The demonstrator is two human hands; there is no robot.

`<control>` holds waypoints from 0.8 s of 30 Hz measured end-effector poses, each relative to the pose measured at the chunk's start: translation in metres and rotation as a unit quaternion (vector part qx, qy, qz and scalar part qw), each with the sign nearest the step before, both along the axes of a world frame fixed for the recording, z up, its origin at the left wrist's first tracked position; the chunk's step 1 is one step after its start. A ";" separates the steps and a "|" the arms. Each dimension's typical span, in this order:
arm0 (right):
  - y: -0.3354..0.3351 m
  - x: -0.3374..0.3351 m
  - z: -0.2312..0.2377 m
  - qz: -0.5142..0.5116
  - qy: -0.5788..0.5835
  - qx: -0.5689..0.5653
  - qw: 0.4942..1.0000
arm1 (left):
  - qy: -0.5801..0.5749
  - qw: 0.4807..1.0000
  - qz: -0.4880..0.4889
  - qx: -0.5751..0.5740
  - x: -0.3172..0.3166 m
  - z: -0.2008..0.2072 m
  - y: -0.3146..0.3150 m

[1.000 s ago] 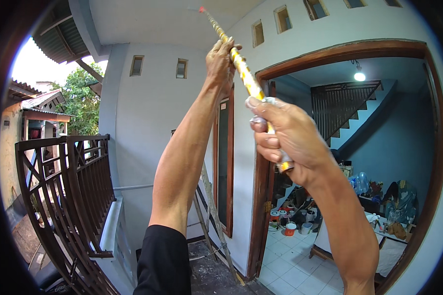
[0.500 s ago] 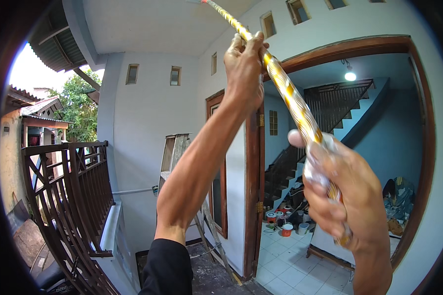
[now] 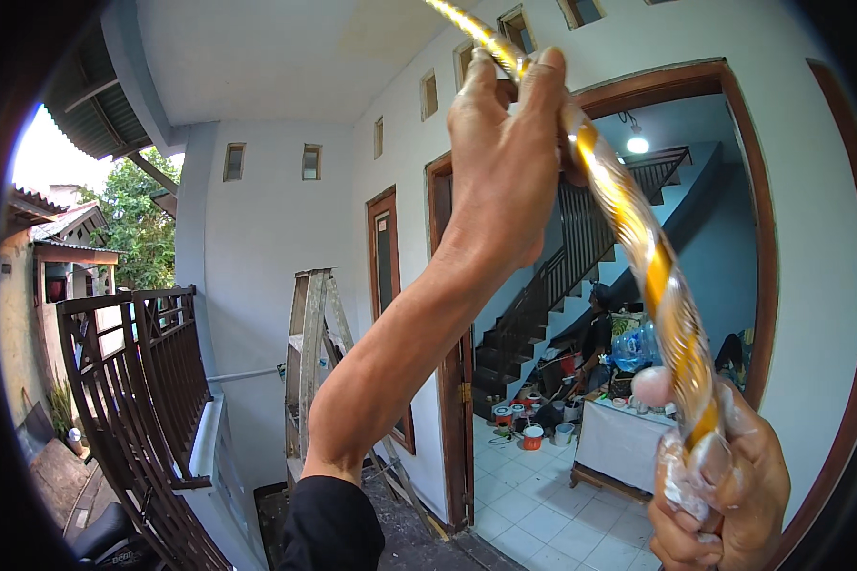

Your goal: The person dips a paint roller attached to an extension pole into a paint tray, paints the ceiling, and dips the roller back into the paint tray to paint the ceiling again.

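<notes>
A long pole [image 3: 649,249] with spiral gold and silver stripes slants from the lower right to the top edge, where its far end runs out of view. My left hand [image 3: 505,157] is raised high, its fingers closed around the upper part of the pole. Lower down and to the right, my right hand [image 3: 747,495] grips the pole near its bottom end. White smears, like paint, cover the thumb and fingers of that hand. Above the pole stretches a pale ceiling [image 3: 248,57].
A wooden stepladder [image 3: 307,352] stands by the wall, behind my left forearm. At left is a dark metal gate [image 3: 133,381]. Through the brown door frame [image 3: 738,124], paint buckets [image 3: 532,438], a covered table [image 3: 619,447], a person [image 3: 597,328] and a staircase [image 3: 590,243] show.
My view has swung right. Both hands still hold the pole and appear further right, the right hand lower. The pole's far tip has slipped out of view.
</notes>
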State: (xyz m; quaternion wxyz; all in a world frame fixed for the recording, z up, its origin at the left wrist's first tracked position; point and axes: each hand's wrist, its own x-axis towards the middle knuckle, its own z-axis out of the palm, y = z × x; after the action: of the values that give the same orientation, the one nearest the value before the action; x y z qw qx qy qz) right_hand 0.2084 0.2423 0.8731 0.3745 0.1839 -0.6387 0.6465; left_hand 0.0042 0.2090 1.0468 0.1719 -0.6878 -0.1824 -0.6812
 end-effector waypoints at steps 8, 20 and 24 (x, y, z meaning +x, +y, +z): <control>0.001 -0.002 -0.005 -0.011 -0.008 -0.003 1.000 | 0.007 1.000 0.005 -0.010 -0.002 -0.008 0.001; -0.018 -0.191 0.040 0.021 -0.033 0.001 0.999 | -0.007 0.999 -0.036 0.002 -0.210 0.034 -0.016; -0.024 -0.259 0.049 0.070 -0.021 0.004 0.997 | -0.009 0.999 -0.053 -0.008 -0.283 0.046 -0.028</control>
State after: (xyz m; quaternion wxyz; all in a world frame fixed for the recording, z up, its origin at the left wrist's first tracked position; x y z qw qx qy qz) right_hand -0.0506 0.2181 0.9226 0.3142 0.2163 -0.6344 0.6724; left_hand -0.2784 0.1812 1.0923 0.1286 -0.6919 -0.1522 -0.6939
